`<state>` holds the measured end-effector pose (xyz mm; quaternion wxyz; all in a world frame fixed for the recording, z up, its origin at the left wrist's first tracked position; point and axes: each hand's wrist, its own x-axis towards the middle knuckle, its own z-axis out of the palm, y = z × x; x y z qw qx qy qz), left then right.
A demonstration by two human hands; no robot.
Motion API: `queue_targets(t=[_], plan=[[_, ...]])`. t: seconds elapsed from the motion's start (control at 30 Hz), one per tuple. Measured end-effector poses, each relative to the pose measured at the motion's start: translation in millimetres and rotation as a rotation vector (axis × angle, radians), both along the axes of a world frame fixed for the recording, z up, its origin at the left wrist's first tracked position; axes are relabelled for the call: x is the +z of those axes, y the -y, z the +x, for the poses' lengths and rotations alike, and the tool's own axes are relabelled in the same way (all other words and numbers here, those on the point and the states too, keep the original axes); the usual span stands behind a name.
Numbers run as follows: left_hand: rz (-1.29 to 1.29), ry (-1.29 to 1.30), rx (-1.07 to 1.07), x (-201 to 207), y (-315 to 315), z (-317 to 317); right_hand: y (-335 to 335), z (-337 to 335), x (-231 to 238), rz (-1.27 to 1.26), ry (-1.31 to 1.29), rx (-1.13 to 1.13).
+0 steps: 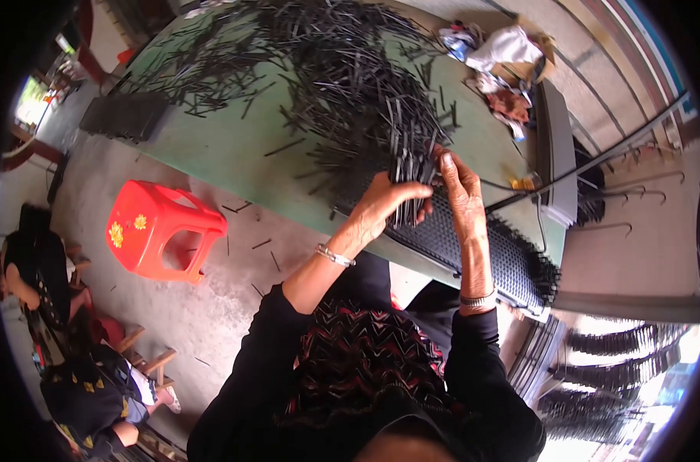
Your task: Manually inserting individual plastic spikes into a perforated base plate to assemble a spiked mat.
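Note:
My left hand (386, 202) is closed around an upright bundle of thin black strips (404, 142), its thumb lying across the lower part. At the bundle's right edge, my right hand (462, 189) pinches at some of the strips with thumb and fingers; exactly how many is hidden. Under both hands lies a long black tray (473, 245) dotted with rows of small holes, along the table's near edge. Short black pieces (546, 271) bristle up at its right end. Beyond the hands spreads a large loose heap of black strips (342, 58).
The green table (211, 142) carries a dark block (123, 115) at its left corner and crumpled bags (508, 50) at the back right. A red plastic stool (154, 231) stands on the floor to the left. A cable (589, 165) crosses at right. Other people (80, 393) sit at lower left.

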<state>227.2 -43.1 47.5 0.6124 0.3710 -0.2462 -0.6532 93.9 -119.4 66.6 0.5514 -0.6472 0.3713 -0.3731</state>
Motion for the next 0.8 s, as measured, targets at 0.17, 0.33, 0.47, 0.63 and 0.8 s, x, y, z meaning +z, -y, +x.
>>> queue_targets(t=[0.17, 0.33, 0.47, 0.63, 0.8], plan=[[0.014, 0.086, -0.151, -11, -23, -54, -7, -73, 2, 0.125, -0.03, 0.039], [0.067, 0.087, -0.274, -21, -42, -78, -15, -104, -5, 0.137, -0.032, 0.101], [0.102, 0.025, -0.23, -31, -58, -89, -18, -111, -13, 0.124, 0.016, -0.038], [0.192, -0.034, -0.142, -44, -70, -97, -15, -90, -31, -0.161, 0.25, -0.244], [0.219, -0.108, -0.11, -45, -75, -99, -9, -63, -39, -0.4, -0.05, -0.34]])
